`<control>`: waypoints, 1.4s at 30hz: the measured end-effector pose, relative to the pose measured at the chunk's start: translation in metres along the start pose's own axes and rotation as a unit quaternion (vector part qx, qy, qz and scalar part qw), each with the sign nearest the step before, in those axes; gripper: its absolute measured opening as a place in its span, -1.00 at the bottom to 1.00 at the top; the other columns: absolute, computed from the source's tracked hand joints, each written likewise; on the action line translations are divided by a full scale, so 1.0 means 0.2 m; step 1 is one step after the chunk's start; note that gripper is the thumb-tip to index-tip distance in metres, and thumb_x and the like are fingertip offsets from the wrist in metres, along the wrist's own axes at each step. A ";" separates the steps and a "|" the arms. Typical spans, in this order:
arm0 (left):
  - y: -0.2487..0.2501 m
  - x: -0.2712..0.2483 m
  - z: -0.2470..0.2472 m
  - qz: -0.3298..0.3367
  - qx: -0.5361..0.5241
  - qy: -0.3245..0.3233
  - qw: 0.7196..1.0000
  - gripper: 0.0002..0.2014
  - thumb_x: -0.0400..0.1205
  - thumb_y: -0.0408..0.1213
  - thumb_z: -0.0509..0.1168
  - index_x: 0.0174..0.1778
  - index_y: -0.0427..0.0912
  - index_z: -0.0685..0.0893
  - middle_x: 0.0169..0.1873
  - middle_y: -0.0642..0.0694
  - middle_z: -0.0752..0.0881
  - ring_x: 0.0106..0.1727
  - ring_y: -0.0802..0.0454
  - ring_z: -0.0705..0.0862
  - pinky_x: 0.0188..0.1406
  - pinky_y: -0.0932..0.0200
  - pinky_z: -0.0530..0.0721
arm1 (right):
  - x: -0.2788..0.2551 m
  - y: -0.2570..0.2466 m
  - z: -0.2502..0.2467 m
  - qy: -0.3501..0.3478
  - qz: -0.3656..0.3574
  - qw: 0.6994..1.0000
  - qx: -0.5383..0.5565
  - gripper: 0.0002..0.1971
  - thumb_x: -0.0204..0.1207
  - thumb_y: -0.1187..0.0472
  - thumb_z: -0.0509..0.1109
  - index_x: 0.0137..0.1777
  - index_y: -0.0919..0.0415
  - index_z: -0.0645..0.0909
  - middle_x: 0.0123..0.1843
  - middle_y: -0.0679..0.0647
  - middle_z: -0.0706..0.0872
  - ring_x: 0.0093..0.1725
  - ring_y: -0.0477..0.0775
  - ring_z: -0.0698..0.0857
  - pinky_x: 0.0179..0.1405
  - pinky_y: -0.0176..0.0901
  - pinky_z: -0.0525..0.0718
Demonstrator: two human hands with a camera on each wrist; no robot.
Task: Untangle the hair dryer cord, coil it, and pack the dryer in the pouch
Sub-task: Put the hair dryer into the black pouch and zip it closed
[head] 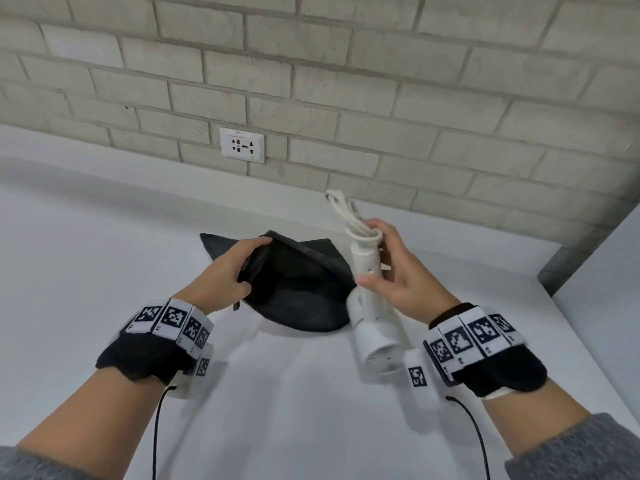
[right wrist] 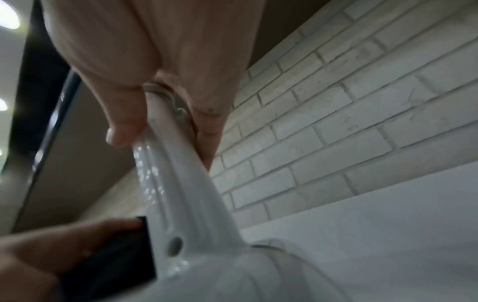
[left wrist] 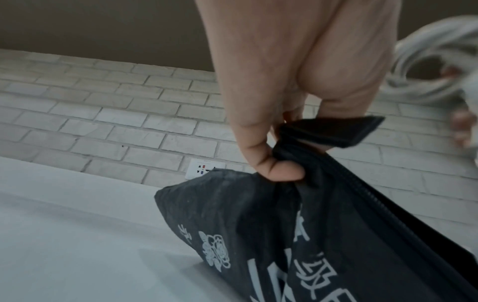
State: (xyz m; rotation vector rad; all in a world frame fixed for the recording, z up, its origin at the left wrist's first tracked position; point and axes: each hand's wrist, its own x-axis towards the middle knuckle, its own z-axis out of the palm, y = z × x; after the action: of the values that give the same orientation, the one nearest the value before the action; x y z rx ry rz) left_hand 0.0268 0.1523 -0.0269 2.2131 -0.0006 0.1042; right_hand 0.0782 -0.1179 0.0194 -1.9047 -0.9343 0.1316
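A black fabric pouch (head: 298, 289) with white print (left wrist: 258, 255) lies on the white table, its zip mouth gaping. My left hand (head: 239, 268) pinches the pouch's upper left rim (left wrist: 279, 163) and holds it up. The white hair dryer (head: 370, 317) hangs head down just right of the pouch mouth, its handle (right wrist: 175, 163) gripped by my right hand (head: 391, 265). The white cord (head: 349, 216) is coiled in loops at the top of the handle and sticks up past my fingers. The plug is not visible.
A white wall socket (head: 242, 145) sits in the brick wall behind the pouch. The white table (head: 104, 254) runs to the wall. A raised white ledge (head: 602, 258) stands at the right edge of the table.
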 end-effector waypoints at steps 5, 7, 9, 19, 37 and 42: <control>0.11 0.02 0.05 0.054 0.002 -0.078 0.995 -0.12 0.42 -0.68 0.15 0.41 0.40 0.22 0.32 0.05 0.49 0.07 -0.15 0.68 -0.24 -0.08 0.77 | 0.02 -0.18 0.09 0.009 -0.089 0.990 0.112 -0.36 0.44 0.35 0.36 0.27 -0.36 0.22 0.16 -0.05 0.55 0.19 0.19 0.66 0.20 -0.05 0.69; 0.12 0.02 0.06 0.077 -0.008 -0.098 0.992 -0.14 0.39 -0.64 0.17 0.31 0.49 0.28 0.25 0.10 0.59 0.12 -0.04 0.67 -0.01 -0.11 0.73 | 0.04 -0.18 0.16 0.014 -0.110 0.990 0.089 -0.37 0.43 0.28 0.37 0.28 -0.40 0.22 0.23 -0.19 0.51 0.24 0.10 0.62 0.25 0.00 0.66; 0.11 0.03 0.06 0.073 -0.063 -0.103 0.990 -0.25 0.39 -0.64 0.20 0.23 0.38 0.44 0.06 0.18 0.71 0.10 0.06 0.67 0.01 0.14 0.71 | 0.06 -0.15 0.22 0.015 -0.141 0.990 0.012 -0.40 0.44 0.21 0.36 0.37 -0.27 0.20 0.32 -0.16 0.45 0.32 -0.01 0.53 0.35 -0.03 0.57; 0.14 0.01 0.00 0.121 -0.121 -0.123 0.977 -0.35 0.41 -0.03 0.36 0.42 0.10 0.29 0.26 0.22 0.64 0.30 0.19 0.60 0.48 -0.02 0.41 | 0.02 0.01 0.32 -0.131 -0.193 0.946 -0.223 -0.37 0.48 0.36 0.35 0.42 -0.10 0.16 0.24 0.21 0.45 0.09 0.18 0.58 0.16 0.02 0.59; 0.06 -0.05 0.10 0.135 -0.085 0.148 0.976 -0.36 0.46 -0.70 0.23 0.42 -0.10 0.47 0.22 0.24 0.48 0.04 0.43 0.58 -0.36 0.37 0.70 | 0.15 0.11 0.29 -0.169 -0.023 0.938 -0.302 -0.37 0.51 0.41 0.30 0.51 0.03 0.18 0.13 0.14 0.39 -0.17 0.00 0.43 -0.03 -0.19 0.49; 0.01 -0.04 0.10 0.038 -0.110 0.233 0.966 -0.62 0.50 -0.64 0.26 0.14 -0.17 0.63 -0.04 0.08 0.51 -0.16 0.07 0.56 -0.65 0.34 0.64 | 0.14 0.12 0.28 -0.201 0.020 0.920 -0.337 -0.37 0.52 0.41 0.28 0.51 -0.01 0.16 0.08 0.06 0.32 -0.12 0.04 0.44 0.01 -0.13 0.53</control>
State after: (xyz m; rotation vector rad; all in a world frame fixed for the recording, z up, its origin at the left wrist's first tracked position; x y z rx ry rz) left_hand 0.0209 0.1342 -0.0386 1.9209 0.1557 0.6351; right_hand 0.0865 -0.0647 -0.0207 -2.5954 -1.3357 0.2586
